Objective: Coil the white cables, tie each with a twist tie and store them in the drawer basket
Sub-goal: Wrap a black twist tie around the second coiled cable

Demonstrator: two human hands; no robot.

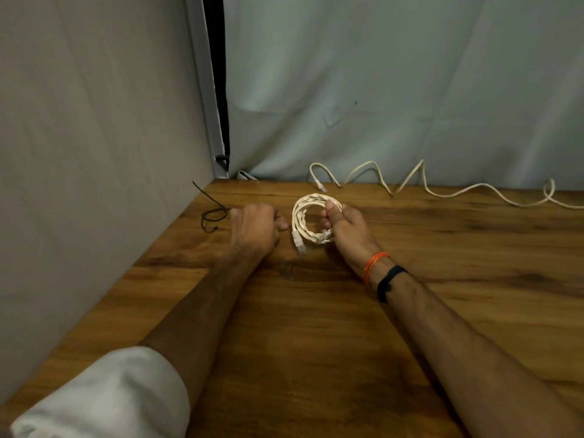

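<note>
The right hand (344, 229) grips the coiled white cable (311, 216) just above the counter (316, 327), fingers curled round its loops. The left hand (254, 230) reaches the dark twist tie (213, 213), fingers curled; whether they pinch it I cannot tell. A second white cable (442, 188) lies uncoiled along the counter's far edge.

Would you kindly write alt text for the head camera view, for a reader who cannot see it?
A person's right hand holds a coiled white cable above a wooden table, while the left hand reaches a dark twist tie lying beside it. A second white cable lies uncoiled along the table's far edge.
</note>
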